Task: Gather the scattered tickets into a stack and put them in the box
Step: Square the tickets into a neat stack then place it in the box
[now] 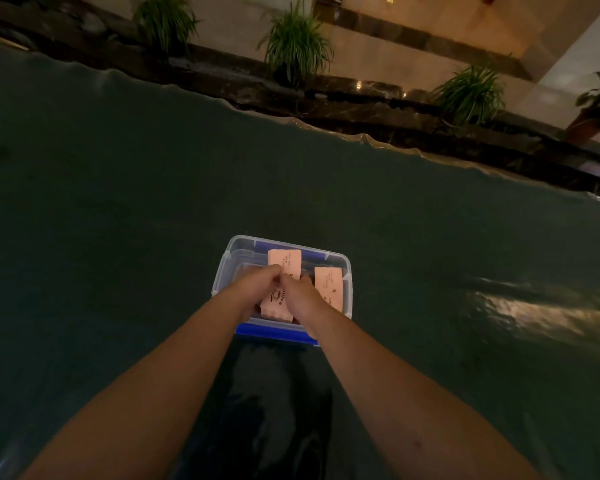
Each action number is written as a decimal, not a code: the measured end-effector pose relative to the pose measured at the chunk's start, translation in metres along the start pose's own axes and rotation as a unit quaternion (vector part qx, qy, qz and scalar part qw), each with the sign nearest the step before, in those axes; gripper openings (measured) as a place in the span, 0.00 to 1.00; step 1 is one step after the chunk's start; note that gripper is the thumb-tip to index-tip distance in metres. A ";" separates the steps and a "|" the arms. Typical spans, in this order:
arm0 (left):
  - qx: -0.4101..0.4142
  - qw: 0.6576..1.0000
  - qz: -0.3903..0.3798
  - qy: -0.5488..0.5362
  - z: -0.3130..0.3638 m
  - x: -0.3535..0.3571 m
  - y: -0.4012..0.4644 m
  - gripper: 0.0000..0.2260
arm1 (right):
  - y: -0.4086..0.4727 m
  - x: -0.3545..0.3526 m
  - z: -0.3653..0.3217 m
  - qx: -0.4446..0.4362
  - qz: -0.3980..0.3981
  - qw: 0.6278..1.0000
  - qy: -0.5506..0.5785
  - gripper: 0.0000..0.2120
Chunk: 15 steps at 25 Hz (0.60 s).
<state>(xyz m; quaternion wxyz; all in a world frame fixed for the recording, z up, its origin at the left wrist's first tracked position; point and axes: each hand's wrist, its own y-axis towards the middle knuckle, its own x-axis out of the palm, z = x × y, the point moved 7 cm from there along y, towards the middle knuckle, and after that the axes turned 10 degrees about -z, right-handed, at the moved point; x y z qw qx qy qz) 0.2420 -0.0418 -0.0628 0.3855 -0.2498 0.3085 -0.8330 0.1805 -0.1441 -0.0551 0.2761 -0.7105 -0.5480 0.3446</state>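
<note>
A clear plastic box [234, 247] with blue trim sits on a dark green cloth-covered surface, just in front of me. Both hands are over the box. My left hand [255, 289] and my right hand [300, 296] pinch one stack of pink tickets [284, 260] together, thumbs meeting on top of it. The stack's near end shows between my wrists. A second pink ticket stack [329, 284] lies inside the box at the right, beside my right hand.
The dark green cloth [118, 202] stretches wide on all sides of the box. Its far edge meets a dark stone ledge [361, 109] with several potted green plants [295, 46]. A bright reflection [527, 310] lies on the cloth at the right.
</note>
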 end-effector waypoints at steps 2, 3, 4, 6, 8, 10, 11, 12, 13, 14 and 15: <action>-0.014 1.000 0.007 0.027 -0.003 -0.001 0.004 0.07 | 0.010 -0.001 0.003 0.017 0.006 1.000 -0.024 0.27; -0.024 0.999 0.012 0.037 -0.005 -0.002 0.006 0.07 | 0.012 -0.003 0.005 0.030 0.016 0.999 -0.036 0.25; -0.030 0.999 0.013 0.041 -0.006 -0.003 0.008 0.06 | 0.015 -0.005 0.005 0.035 0.027 0.998 -0.045 0.24; -0.036 0.999 0.012 0.039 -0.007 -0.005 0.011 0.05 | 0.020 -0.007 0.006 0.037 0.042 0.998 -0.043 0.23; -0.032 0.999 0.023 0.035 -0.005 -0.006 0.012 0.04 | 0.018 -0.007 0.005 0.030 0.047 0.998 -0.040 0.21; -0.020 0.998 0.043 0.037 -0.002 -0.005 0.011 0.03 | 0.018 -0.008 0.005 0.014 0.046 0.997 -0.062 0.18; -0.018 0.997 0.050 0.051 0.002 -0.005 0.007 0.03 | 0.012 -0.008 0.004 0.009 0.044 0.996 -0.073 0.17; -0.009 0.996 0.050 0.071 0.005 -0.006 0.005 0.04 | 0.009 -0.011 0.003 -0.006 0.045 0.995 -0.086 0.16; -0.001 0.995 0.050 0.090 0.011 -0.005 -0.003 0.06 | 0.001 -0.013 -0.002 -0.025 0.044 0.994 -0.101 0.15; 0.012 0.993 0.046 0.104 0.018 -0.006 -0.009 0.07 | -0.003 -0.018 -0.004 -0.047 0.038 0.993 -0.104 0.15; 0.038 0.988 0.051 0.140 0.027 -0.007 -0.018 0.08 | -0.016 -0.023 -0.009 -0.074 0.033 0.990 -0.113 0.14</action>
